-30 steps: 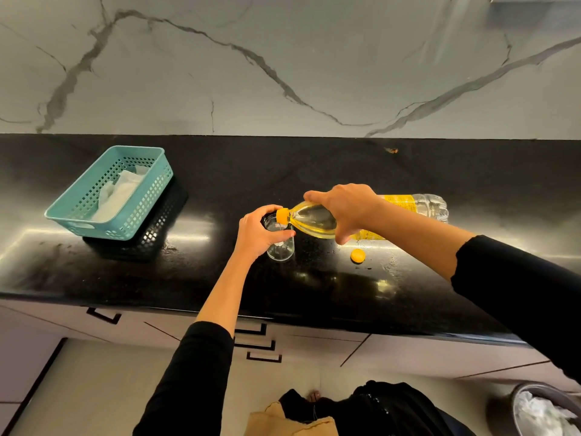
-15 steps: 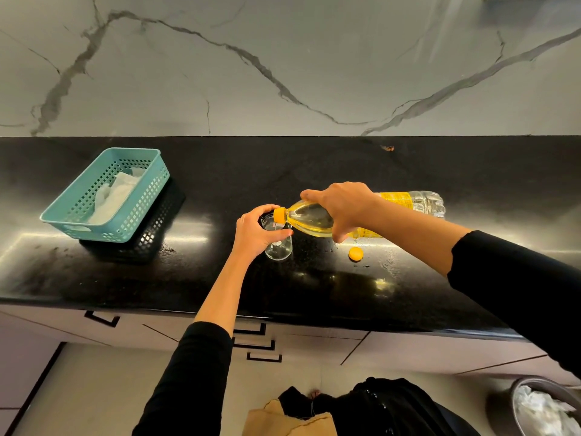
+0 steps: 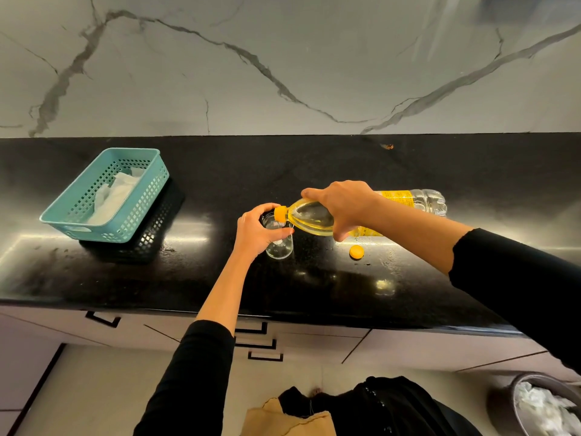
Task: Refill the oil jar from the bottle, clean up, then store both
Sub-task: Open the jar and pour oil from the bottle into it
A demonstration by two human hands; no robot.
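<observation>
A small clear glass jar [image 3: 280, 246] stands on the black counter [image 3: 314, 171]. My left hand [image 3: 256, 231] grips its upper part. My right hand [image 3: 342, 204] holds a clear plastic oil bottle [image 3: 314, 217] by its shoulder, tipped almost flat, base pointing right. The bottle's yellow neck [image 3: 279, 213] sits over the jar's mouth. Yellow oil fills the lower side of the bottle. The jar looks nearly empty. The bottle's yellow cap [image 3: 356, 252] lies on the counter just right of the jar.
A teal perforated basket [image 3: 78, 228] with white cloth inside rests tilted on a black basket at the left. Drawers run under the counter's front edge. A bin [image 3: 515, 404] with crumpled white paper stands on the floor at the lower right.
The bottle's neck has shifted slightly left, further over the jar's mouth. Both hands keep their grips.
</observation>
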